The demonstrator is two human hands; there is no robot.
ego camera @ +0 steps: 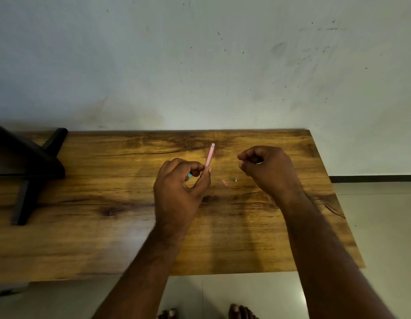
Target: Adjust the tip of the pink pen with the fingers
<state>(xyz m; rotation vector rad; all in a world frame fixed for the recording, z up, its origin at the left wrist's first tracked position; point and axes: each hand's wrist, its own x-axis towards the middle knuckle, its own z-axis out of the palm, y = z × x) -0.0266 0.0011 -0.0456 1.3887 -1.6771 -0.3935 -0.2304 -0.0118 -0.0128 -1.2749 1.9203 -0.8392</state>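
My left hand [179, 185] pinches a thin pink pen barrel [209, 155] between thumb and forefinger, its white end pointing up and away over the wooden table [96, 226]. A small teal piece [190, 175] shows between the same fingers. My right hand [267, 168] hovers to the right with fingers curled; a thin shiny piece [259, 163] shows at its fingertips. Between the hands, a short pink piece [224, 183] and a tiny metal piece [235, 180] lie on the table.
A black stand [27, 166] with crossed legs sits on the table's left end. A pale marked wall rises behind the table. The table's right edge drops to a tiled floor [372, 215]. Toes [240, 311] show at the bottom.
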